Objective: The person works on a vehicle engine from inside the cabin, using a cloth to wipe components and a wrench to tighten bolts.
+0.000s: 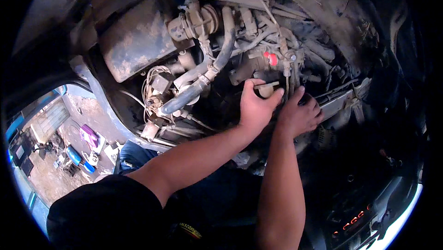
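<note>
My left hand [256, 108] reaches into a dusty engine bay, its thumb and forefinger closed around a small pale cream-coloured piece [266, 92] with a flat top edge. Just to its right, my right hand [299, 115] has its fingers curled down among the dark parts; what they grip, if anything, is hidden. A thin upright hose [287, 83] runs down toward the gap between the two hands. Above them sits a bright red cap-like part [272, 59] on a dirt-covered engine assembly. A pale metal rail [339, 103] lies to the right of my right hand.
A large dirty metal box [134, 42] fills the upper left. Thick bent hoses [182, 100] and looped wires [150, 88] lie left of my hands. Through an opening at lower left, a blue bottle-shaped object [79, 158] and a purple box [89, 135] show. Lit orange indicators [354, 220] glow at lower right.
</note>
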A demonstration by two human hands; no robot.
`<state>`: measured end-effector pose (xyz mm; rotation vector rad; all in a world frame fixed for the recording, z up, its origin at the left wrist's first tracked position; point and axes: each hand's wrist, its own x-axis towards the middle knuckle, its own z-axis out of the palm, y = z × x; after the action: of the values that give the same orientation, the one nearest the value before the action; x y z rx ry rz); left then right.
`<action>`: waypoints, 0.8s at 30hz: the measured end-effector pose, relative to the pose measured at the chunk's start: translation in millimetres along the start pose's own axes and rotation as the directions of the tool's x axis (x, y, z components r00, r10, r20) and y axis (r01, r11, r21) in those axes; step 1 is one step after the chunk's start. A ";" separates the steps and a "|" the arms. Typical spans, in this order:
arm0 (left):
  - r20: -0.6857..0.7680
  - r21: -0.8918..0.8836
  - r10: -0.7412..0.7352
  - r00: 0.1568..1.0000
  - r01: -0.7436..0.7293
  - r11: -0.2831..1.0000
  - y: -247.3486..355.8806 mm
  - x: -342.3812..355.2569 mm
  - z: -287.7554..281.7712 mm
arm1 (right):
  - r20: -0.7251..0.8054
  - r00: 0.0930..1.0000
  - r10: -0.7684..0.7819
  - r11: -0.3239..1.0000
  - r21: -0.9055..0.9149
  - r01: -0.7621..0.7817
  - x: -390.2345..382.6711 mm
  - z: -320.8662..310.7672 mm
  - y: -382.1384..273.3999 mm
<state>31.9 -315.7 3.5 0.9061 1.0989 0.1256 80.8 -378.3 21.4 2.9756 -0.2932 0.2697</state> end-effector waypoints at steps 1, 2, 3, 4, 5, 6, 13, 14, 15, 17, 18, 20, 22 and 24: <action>0.047 0.190 0.209 0.977 -0.214 0.958 -0.9 -9.5 -7.4 | 0.014 1.000 -0.003 1.000 0.021 0.003 0.3 0.5 0.7; 0.094 0.173 0.140 0.986 -0.155 0.973 -1.4 -14.7 -13.2 | 0.021 1.000 0.002 0.999 0.037 -0.002 0.5 0.9 1.5; 0.144 0.149 0.103 0.984 -0.124 0.981 -1.6 -17.7 -18.7 | 0.018 1.000 -0.006 0.999 0.039 0.006 0.6 2.1 2.5; 0.179 0.151 0.103 0.978 -0.131 0.980 -1.2 -18.5 -25.1 | 0.010 1.000 -0.005 0.999 0.034 0.005 1.5 2.8 4.3; 0.215 0.151 0.103 0.971 -0.137 0.979 -0.1 -18.9 -30.7 | 0.013 1.000 -0.016 0.999 0.035 0.016 1.5 4.6 5.5; 0.249 0.145 0.106 0.963 -0.145 0.979 1.5 -18.5 -35.3 | 0.023 0.998 -0.056 0.996 0.077 0.054 2.7 5.0 8.6; 0.298 0.173 0.102 0.949 -0.159 0.972 13.8 -21.3 -41.5 | 0.183 0.981 0.058 0.783 0.602 -0.159 1.9 6.4 21.5; 0.306 0.162 0.111 0.946 -0.166 0.973 13.6 -20.0 -42.0 | 0.239 0.969 0.068 0.713 0.667 -0.214 1.2 5.1 22.1; 0.314 0.158 0.114 0.943 -0.170 0.973 13.3 -19.3 -43.0 | 0.277 0.958 0.069 0.667 0.701 -0.251 0.2 2.9 22.8; 0.308 0.128 0.142 0.941 -0.189 0.974 11.9 -16.0 -45.1 | 0.363 0.929 0.071 0.552 0.761 -0.340 -1.4 -0.2 22.5; 0.298 0.103 0.165 0.940 -0.204 0.974 11.7 -15.1 -45.9 | 0.392 0.920 0.018 0.529 0.777 -0.341 -2.1 -1.1 21.8; 0.286 0.077 0.199 0.937 -0.230 0.970 11.6 -14.4 -46.7 | 0.333 0.943 0.022 0.660 0.703 -0.264 -3.2 -2.6 20.0; 0.302 -0.084 0.064 0.951 -0.040 0.996 11.6 -13.7 -45.4 | 0.324 0.946 0.027 0.706 0.664 -0.247 -3.8 -3.0 17.7; 0.315 -0.181 -0.030 0.949 0.091 0.979 11.5 -12.8 -42.9 | 0.350 0.936 0.036 0.691 0.668 -0.277 -4.1 -3.1 15.8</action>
<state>-5.2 -290.3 14.2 0.6881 0.8042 0.0352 73.1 -392.4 25.6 3.7826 -0.6127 -0.1238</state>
